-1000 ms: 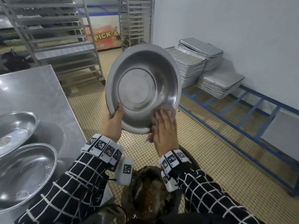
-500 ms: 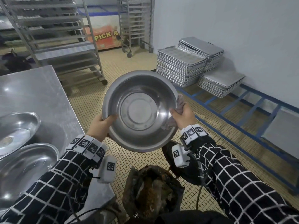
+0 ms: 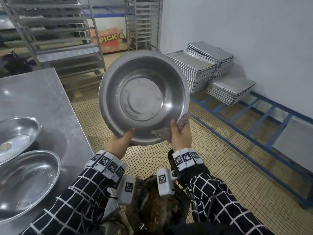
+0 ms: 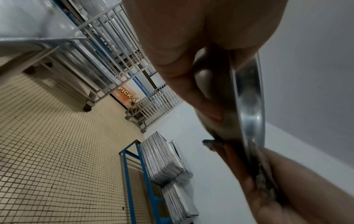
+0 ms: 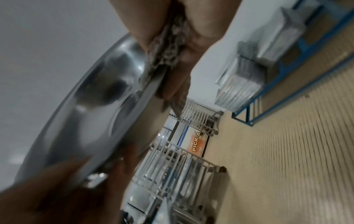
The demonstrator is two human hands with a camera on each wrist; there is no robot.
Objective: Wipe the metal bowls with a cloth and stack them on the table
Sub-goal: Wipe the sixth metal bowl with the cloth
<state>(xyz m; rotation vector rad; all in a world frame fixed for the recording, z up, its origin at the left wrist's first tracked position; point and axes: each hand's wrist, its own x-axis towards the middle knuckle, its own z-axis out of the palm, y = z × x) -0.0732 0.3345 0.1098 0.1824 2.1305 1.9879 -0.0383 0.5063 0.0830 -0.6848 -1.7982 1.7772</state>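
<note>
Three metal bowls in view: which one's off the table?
The round bowl, gripped by the left hand and right hand with the cloth; the others lie on the table.

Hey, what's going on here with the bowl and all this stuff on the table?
A person is wiping a metal bowl, held up over the tiled floor and tilted so its inside faces them. The left hand grips the lower rim, while the right hand pinches a grey cloth against the rim beside it. Two more bowls sit side by side on the steel table to the left, not yet stacked. Piles of trays rest on a blue rack by the wall.
</note>
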